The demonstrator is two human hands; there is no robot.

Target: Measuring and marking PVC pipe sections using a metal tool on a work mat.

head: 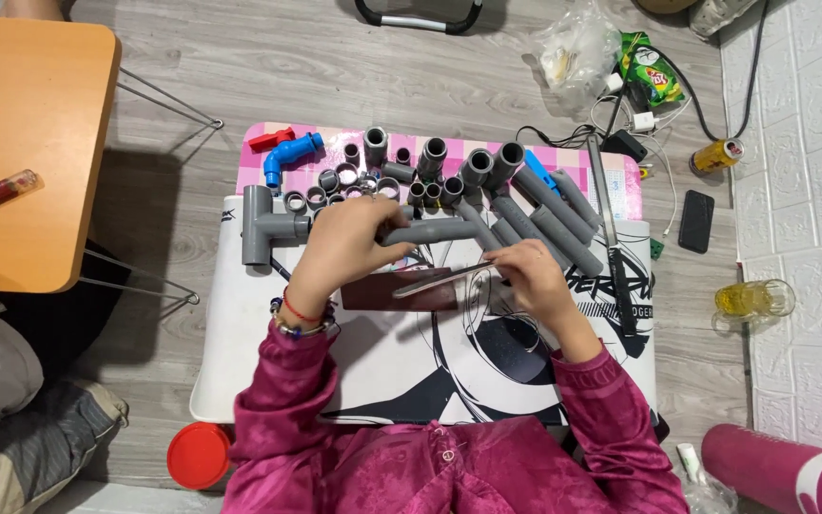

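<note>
My left hand (344,249) grips a grey plastic pipe (435,230) joined at its left end to a grey tee fitting (261,227), holding it flat over a printed mat (401,366). My right hand (535,281) holds a thin flat blade (444,280), like a small saw, laid at a slant just below the pipe. A dark red block (401,293) lies under the blade. Both sleeves are magenta.
Several grey pipe pieces and couplings (525,205) lie at the mat's far edge, with a blue elbow (289,158) and a red valve handle (270,139). An orange folding table (30,124) stands left. A phone (695,220), can (716,155) and glass mug (753,300) sit right. Another person's leg (2,400) is at lower left.
</note>
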